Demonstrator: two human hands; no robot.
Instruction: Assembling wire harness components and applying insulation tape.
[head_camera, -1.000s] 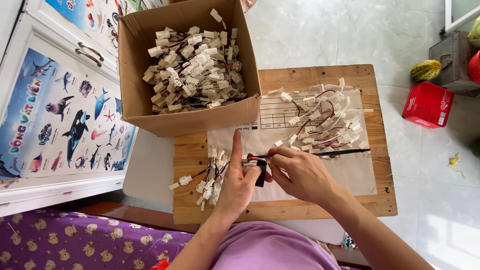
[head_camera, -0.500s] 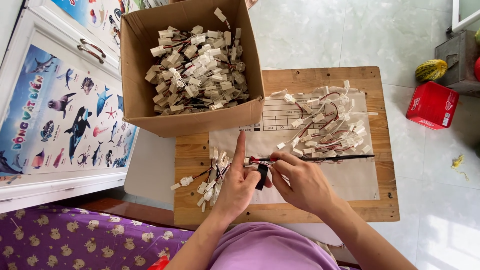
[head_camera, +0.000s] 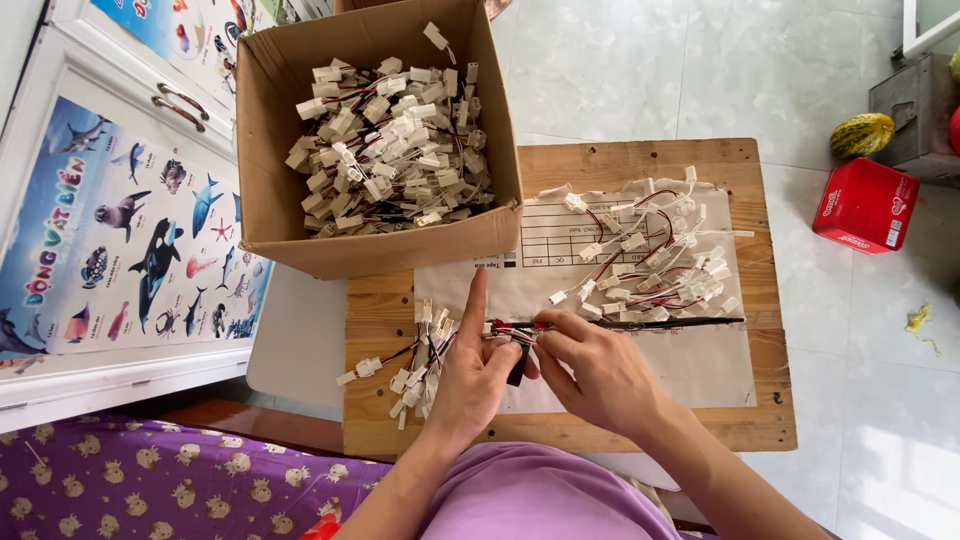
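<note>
Over the near edge of a small wooden table (head_camera: 760, 420), my left hand (head_camera: 470, 375) and my right hand (head_camera: 595, 375) meet on one short red-and-black wire piece (head_camera: 512, 328). The left forefinger points up; the other left fingers pinch the piece together with a small black part (head_camera: 517, 364). My right fingertips pinch the same wires from the right. A thin black rod (head_camera: 660, 323) runs right from the hands. A small pile of white connectors on wires (head_camera: 415, 365) lies left of my left hand. A bigger loose pile (head_camera: 650, 255) lies on a paper sheet (head_camera: 700, 365).
An open cardboard box (head_camera: 380, 245) full of the same white connectors stands at the table's far left corner. A red box (head_camera: 865, 205) and a yellow-green fruit (head_camera: 862, 134) sit on the tiled floor at right. A white cabinet with animal posters (head_camera: 120, 240) is at left.
Both hands stay together on the wire piece with only slight finger shifts. The piles and the box have not moved.
</note>
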